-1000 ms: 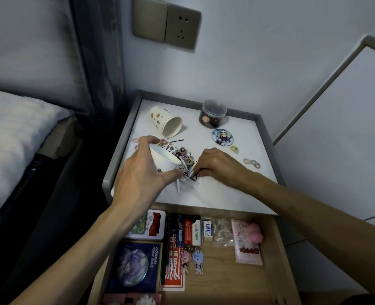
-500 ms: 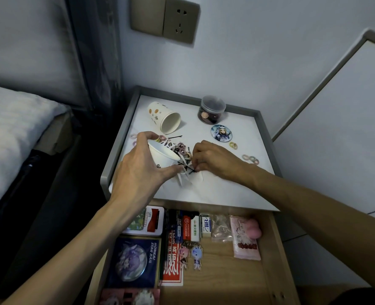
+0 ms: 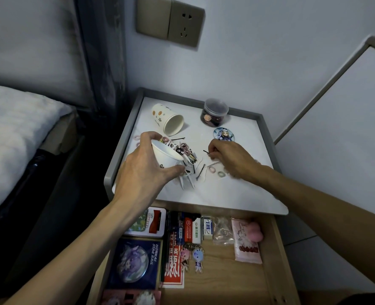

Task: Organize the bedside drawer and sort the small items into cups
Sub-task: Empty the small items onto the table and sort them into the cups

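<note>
The white paper cup (image 3: 165,158) is over the left half of the nightstand top (image 3: 226,194), tipped with its mouth toward two o'clock. The left hand (image 3: 144,172) grips it, fingers curled over the far rim and thumb under the near wall, hiding much of its side. Hair ties and black pins crowd its mouth and run into a heap (image 3: 191,155) on the top; which lie inside and which outside is hard to tell.

At three o'clock from the cup, the right hand (image 3: 228,159) pinches a black bobby pin (image 3: 206,152) between thumb and curled fingers. Two hair ties (image 3: 217,171) show just below its knuckles; its wrist blurs whatever lies beyond.

At twelve o'clock a second cup (image 3: 168,122) lies on its side. At one o'clock stands a lidded clear jar (image 3: 215,112), its contents dark and unclear, with a round badge (image 3: 223,134) at two.

At six o'clock the open drawer (image 3: 226,274) holds cards, packets and keychains; both forearms cover parts of it, and the frame's lower edge cuts it off.
</note>
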